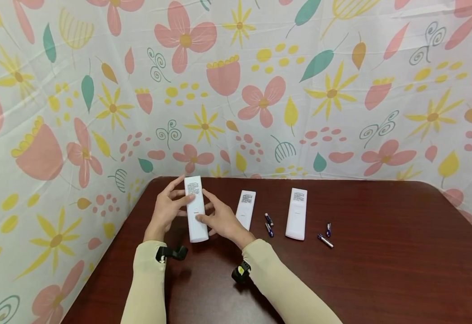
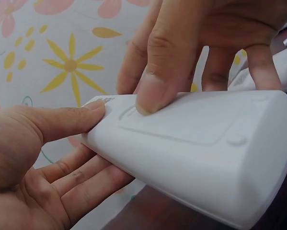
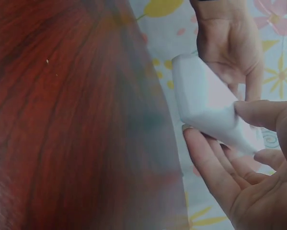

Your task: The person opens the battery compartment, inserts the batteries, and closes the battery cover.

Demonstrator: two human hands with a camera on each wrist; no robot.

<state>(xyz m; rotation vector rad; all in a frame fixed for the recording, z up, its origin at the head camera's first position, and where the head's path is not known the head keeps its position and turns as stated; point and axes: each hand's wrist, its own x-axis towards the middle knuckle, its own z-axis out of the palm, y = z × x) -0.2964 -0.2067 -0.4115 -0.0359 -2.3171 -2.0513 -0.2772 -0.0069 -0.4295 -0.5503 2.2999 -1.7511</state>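
A white remote control is held up above the left part of the table, its back side facing me. A printed code label sits near its upper end. My left hand grips the upper left side, thumb on the back and fingers behind. From the right, my right hand holds the lower half. In the left wrist view, the right thumb presses on the back near the top of the outlined battery cover. The cover looks closed. In the right wrist view, the remote's end points away from the fingers.
On the brown table lie a second white remote, partly behind my right hand, and a third remote. One pair of batteries lies between them, another pair right of the third. A floral cloth hangs behind.
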